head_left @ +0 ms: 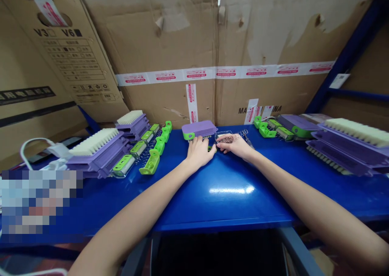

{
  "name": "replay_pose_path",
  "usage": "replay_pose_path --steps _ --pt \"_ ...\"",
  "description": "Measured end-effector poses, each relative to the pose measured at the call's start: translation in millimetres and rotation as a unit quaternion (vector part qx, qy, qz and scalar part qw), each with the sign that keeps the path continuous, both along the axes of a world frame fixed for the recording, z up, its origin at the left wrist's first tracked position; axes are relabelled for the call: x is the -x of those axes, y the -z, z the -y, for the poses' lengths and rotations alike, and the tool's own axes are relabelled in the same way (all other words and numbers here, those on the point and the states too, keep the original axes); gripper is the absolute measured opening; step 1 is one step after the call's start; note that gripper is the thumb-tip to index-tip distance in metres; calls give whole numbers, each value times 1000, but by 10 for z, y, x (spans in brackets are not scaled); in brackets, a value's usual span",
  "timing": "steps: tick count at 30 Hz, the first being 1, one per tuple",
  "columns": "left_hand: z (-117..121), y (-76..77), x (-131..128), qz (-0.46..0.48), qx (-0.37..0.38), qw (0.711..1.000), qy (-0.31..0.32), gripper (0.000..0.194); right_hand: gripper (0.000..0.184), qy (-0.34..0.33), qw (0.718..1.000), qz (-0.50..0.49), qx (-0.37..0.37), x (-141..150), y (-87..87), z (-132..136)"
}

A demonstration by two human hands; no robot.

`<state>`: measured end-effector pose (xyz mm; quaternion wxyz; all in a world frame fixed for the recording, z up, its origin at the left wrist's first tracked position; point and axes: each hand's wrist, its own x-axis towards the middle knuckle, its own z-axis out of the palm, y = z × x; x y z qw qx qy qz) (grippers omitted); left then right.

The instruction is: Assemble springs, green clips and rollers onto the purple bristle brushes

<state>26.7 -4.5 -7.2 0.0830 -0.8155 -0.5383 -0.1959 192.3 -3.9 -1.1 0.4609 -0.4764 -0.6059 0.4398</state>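
Near the back middle of the table, my left hand [199, 152] lies palm down with its fingers curled. A small green part [210, 148] shows between its thumb and fingers, mostly hidden. Just behind those fingers is a purple brush [199, 128] with a green end, bristles down. My right hand [237, 146] is closed around thin metal coil springs [228, 139], whose ends stick out past the fingers. The hands almost meet, thumb towards fingertips. Behind the right hand lies something flat and clear, partly covered.
Purple brushes [95, 142] with white bristles are stacked on the left, others [355, 142] on the right. Green brackets [150, 162] and green-topped clear pieces [124, 164] stand in rows. A white charger [59, 149] with cable lies far left. Cardboard [170, 45] walls the back.
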Motion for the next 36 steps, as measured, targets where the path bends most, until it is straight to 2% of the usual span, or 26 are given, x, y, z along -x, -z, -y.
replay_pose_path --steps 15,19,22,25,28,30,33,36 --pt "29 -42 -26 -23 54 998 29 34 32 4 998 58 -21 -11 25 -6" --pt "20 -34 -23 11 60 998 23 35 29 19 998 58 -27 -4 25 -1" --pt "-22 -38 5 66 94 993 27 35 29 40 998 50 -27 8 7 20" --pt "-93 -50 64 107 139 982 73 34 28 49 997 48 -26 13 -14 37" --pt "-160 -62 128 108 162 972 134 33 27 50 997 50 -27 12 -24 41" --pt "-187 -68 153 109 181 966 149 32 26 48 997 53 -28 12 -25 43" --pt "-196 -64 155 132 198 962 134 25 27 39 997 59 -32 21 -26 49" --pt "-183 -37 138 160 166 969 93 28 28 31 997 63 -39 32 -27 56"
